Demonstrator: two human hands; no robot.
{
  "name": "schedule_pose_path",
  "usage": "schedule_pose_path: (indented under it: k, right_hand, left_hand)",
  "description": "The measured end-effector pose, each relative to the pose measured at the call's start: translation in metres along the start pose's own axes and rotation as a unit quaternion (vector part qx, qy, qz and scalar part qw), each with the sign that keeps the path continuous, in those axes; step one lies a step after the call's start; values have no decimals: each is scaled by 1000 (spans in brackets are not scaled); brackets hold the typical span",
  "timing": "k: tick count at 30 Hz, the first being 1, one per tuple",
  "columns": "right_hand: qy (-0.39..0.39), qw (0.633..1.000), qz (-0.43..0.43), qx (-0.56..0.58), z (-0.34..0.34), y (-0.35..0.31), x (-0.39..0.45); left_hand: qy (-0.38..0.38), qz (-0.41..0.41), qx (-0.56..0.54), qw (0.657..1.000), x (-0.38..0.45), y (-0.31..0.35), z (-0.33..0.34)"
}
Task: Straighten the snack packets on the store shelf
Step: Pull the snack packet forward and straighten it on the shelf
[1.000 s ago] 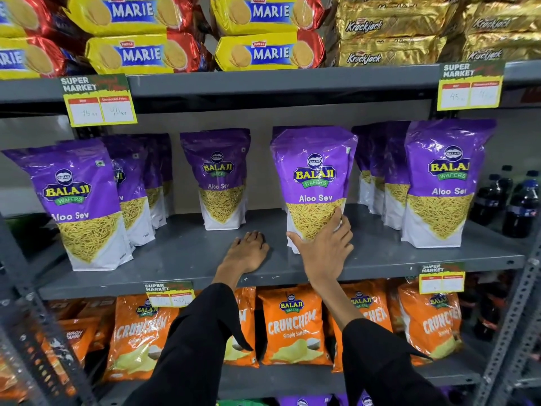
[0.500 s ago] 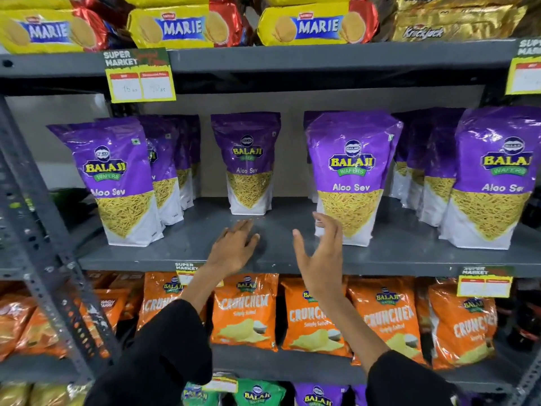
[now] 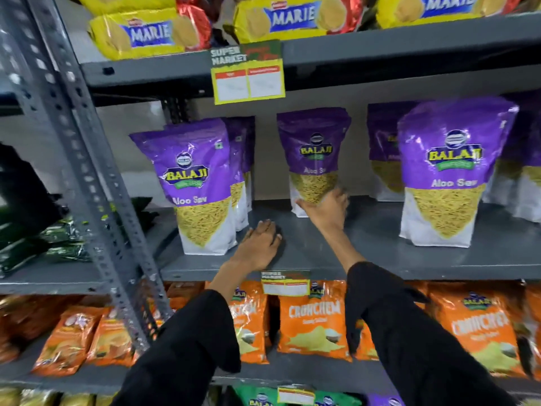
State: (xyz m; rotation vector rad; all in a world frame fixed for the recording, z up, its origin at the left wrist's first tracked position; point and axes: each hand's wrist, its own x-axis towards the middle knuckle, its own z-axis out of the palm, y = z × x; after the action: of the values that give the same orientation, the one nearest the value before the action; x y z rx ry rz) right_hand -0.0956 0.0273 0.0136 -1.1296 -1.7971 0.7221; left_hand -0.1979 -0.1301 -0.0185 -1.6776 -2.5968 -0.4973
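Note:
Purple Balaji Aloo Sev packets stand upright on the grey middle shelf (image 3: 366, 250). One packet (image 3: 196, 183) stands at the front left with more lined up behind it. A single middle packet (image 3: 314, 150) stands further back. My right hand (image 3: 325, 208) spans its lower front, thumb on the left and fingers, blurred, on the right. A large packet (image 3: 448, 177) stands at the front right. My left hand (image 3: 260, 244) lies flat, palm down, on the bare shelf between the left and middle packets and holds nothing.
A perforated grey upright (image 3: 87, 177) runs down the left side. Marie biscuit packs (image 3: 281, 17) fill the shelf above, with a price tag (image 3: 248, 73) hanging from its edge. Orange Crunchem packets (image 3: 314, 320) line the shelf below. More purple packets (image 3: 383, 148) stand behind the right one.
The view has swung left. My right hand left the right-hand packet and reached back to the middle packet. My left hand slid left along the shelf.

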Motion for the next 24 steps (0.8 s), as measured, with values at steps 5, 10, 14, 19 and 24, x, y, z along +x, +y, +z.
schedule_pose_path:
  k: [5, 10, 14, 19, 24]
  right_hand:
    - [8, 998, 49, -42, 13, -3, 17]
    - [17, 996, 64, -59, 10, 7, 20]
    - [36, 994, 55, -83, 27, -4, 17]
    - [50, 994, 43, -83, 29, -6, 10]
    - [62, 994, 39, -82, 24, -8, -2]
  left_hand:
    - [-33, 8, 25, 999, 1, 5, 8]
    - [-41, 18, 41, 998, -3, 23, 13]
    - [-37, 17, 37, 999, 2, 2, 12]
    - [-36, 12, 35, 999, 3, -3, 10]
    - [-40, 9, 37, 998, 8, -4, 9]
